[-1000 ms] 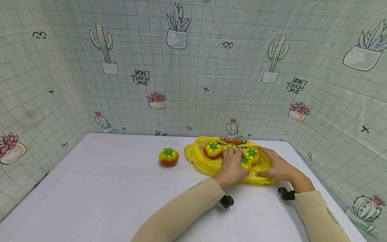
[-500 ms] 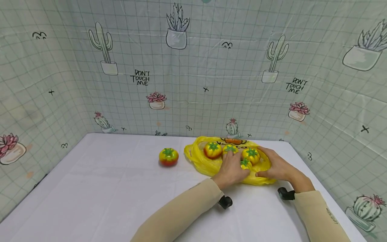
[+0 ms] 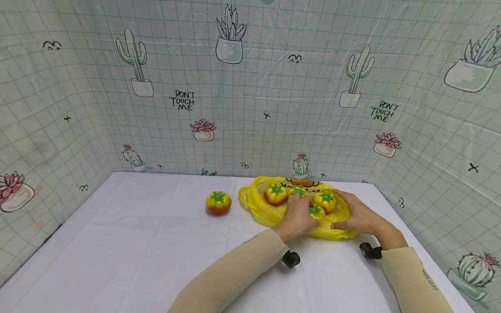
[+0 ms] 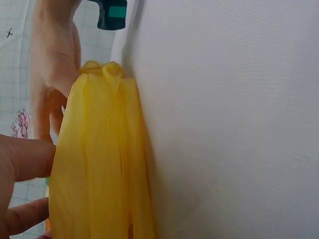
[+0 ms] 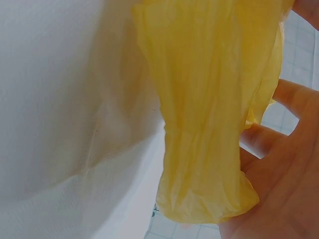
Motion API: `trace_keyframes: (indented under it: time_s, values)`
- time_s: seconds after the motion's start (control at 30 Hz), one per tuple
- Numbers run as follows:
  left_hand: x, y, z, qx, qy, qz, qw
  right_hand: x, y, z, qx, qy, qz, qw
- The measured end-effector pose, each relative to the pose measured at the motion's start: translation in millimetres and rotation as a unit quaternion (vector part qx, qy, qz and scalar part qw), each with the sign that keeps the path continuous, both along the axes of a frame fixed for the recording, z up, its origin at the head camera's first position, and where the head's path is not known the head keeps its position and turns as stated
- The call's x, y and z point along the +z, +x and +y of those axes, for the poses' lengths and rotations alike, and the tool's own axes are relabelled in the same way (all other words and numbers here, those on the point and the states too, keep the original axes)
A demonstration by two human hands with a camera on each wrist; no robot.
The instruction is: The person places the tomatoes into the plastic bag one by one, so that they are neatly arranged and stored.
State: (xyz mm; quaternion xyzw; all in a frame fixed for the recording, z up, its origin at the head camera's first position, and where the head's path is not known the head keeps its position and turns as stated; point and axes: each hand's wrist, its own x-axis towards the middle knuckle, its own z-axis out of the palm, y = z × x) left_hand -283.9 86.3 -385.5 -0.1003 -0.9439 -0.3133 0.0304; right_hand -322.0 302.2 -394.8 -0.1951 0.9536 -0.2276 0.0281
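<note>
A yellow plastic bag point(image 3: 260, 211) lies with its mouth spread at the back right of the table, several yellow-red tomatoes point(image 3: 275, 194) with green leafy tops inside. My left hand point(image 3: 298, 219) reaches into the bag and grips the front tomato point(image 3: 315, 211), thumb on the near side. My right hand point(image 3: 362, 215) rests at the bag's right rim, thumb and fingers spread apart. In the left wrist view the bag's wall point(image 4: 99, 159) hides most of the left fingers. The right wrist view has the right hand point(image 5: 284, 174) behind the yellow plastic point(image 5: 199, 109).
One more tomato point(image 3: 218, 203) stands on the white tablecloth point(image 3: 137, 234) left of the bag. A patterned curtain point(image 3: 250, 87) encloses the back and sides. Black wrist mounts point(image 3: 291, 259) hang under both forearms.
My left hand has shifted slightly left and toward me, with the front tomato moving along with it. The right hand and the tomato outside the bag stay put.
</note>
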Motion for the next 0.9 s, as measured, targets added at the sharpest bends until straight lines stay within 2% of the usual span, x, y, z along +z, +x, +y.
trace_keyframes:
  time_s: [0.23, 0.47, 0.57, 0.73, 0.9]
  values:
    - [1.1, -1.4, -0.5, -0.001, -0.020, 0.021, 0.9996, -0.2, -0.1, 0.7, 0.000, 0.004, 0.002, 1.000]
    - [-0.5, -1.0, -1.4, -0.004, -0.009, 0.018, 0.9998, 0.4, 0.8, -0.3, 0.002, 0.002, 0.002, 1.000]
    - [0.6, -0.2, -3.7, -0.006, -0.010, 0.028, 0.9995, 0.4, 0.7, -0.5, -0.001, 0.007, 0.001, 1.000]
    - [3.9, 4.2, -11.0, -0.016, -0.001, 0.058, 0.9982, 0.0, 0.6, -0.8, 0.000, 0.009, 0.003, 1.000]
    - [7.5, 13.4, -25.1, -0.030, 0.019, 0.077, 0.9964, -0.2, 1.3, -1.0, -0.004, 0.008, -0.003, 1.000]
